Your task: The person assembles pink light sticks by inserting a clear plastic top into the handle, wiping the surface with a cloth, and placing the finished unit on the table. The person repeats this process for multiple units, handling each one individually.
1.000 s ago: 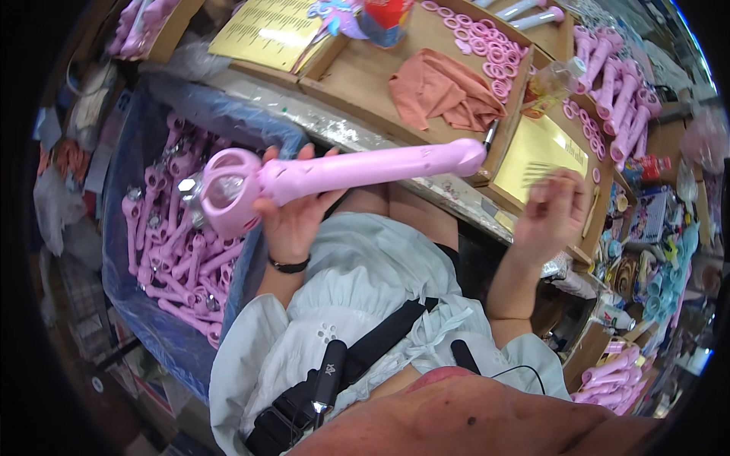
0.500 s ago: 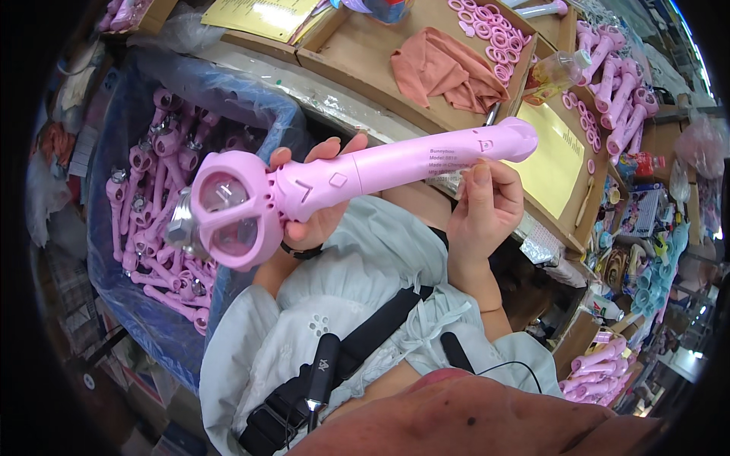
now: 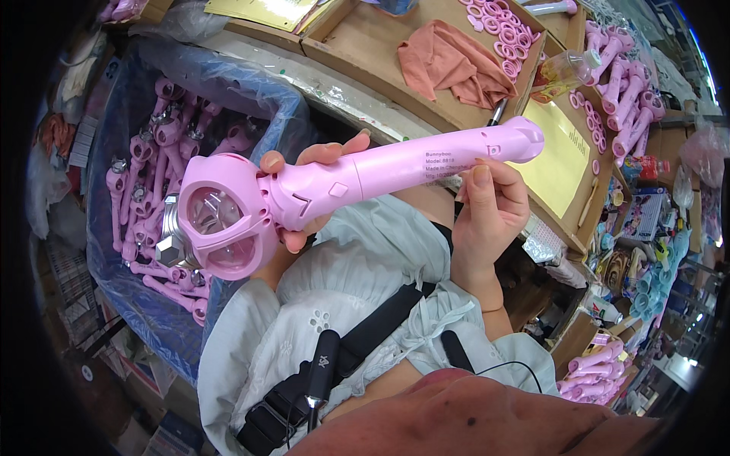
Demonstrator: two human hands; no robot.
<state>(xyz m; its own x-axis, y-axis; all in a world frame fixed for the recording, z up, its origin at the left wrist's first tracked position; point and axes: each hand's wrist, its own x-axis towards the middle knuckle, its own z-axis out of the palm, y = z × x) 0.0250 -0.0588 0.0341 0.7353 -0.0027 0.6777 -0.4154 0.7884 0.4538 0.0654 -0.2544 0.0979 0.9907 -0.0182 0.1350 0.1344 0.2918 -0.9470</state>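
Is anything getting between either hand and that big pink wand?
Nothing visible does: the left hand holds the pink wand beside its round head, and the right hand is at its handle.

Orange cloth (image 3: 452, 64) in cardboard tray (image 3: 353, 34) — pen (image 3: 498, 112) beside it, 1 clear bottle (image 3: 561, 74), yellow sheet (image 3: 557, 156)

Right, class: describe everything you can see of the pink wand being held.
The pink wand looks like glossy plastic. Its bulbous head has clear windows and a silver faceted piece at the end; the long handle carries small shapes, dark print and a rounded tip. It is held in mid-air, head to the left, handle slanting up rightward in the picture. The left hand grips it just behind the head; the right hand is by the print, contact unclear.
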